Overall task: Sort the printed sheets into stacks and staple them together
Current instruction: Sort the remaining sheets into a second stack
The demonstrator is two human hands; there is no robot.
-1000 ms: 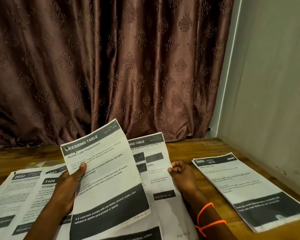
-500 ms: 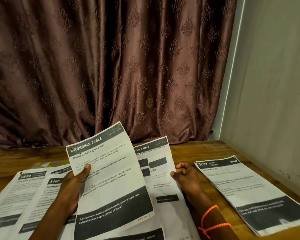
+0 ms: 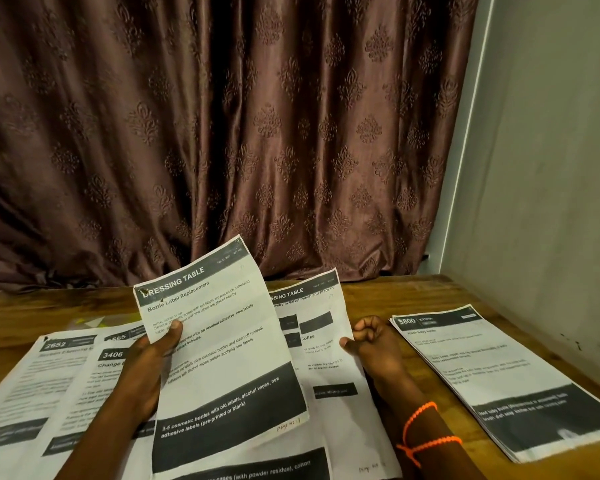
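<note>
My left hand [image 3: 146, 365] grips a printed sheet headed "DRESSING TABLE – Bottle Label Replacement" [image 3: 222, 344], tilted up off the table, thumb on its left edge. Behind it a second "DRESSING TABLE" sheet [image 3: 321, 344] is pinched at its right edge by my right hand [image 3: 374, 344], fingers curled, thumb on the paper. Another sheet [image 3: 243, 462] lies under both at the bottom. To the left lie overlapping sheets numbered 2652 [image 3: 32, 379] and 3406 [image 3: 97, 379]. A stack headed "$800 KITCHEN" [image 3: 492, 375] lies at the right. No stapler is in view.
The wooden table [image 3: 371, 296] meets a brown patterned curtain [image 3: 222, 133] at the back and a pale wall [image 3: 551, 168] on the right. A small yellowish scrap [image 3: 90, 321] lies behind the left sheets. Orange thread bands circle my right wrist.
The view has shifted slightly; both held sheets sit a little further right and lower in frame. The grips of both hands are unchanged.
</note>
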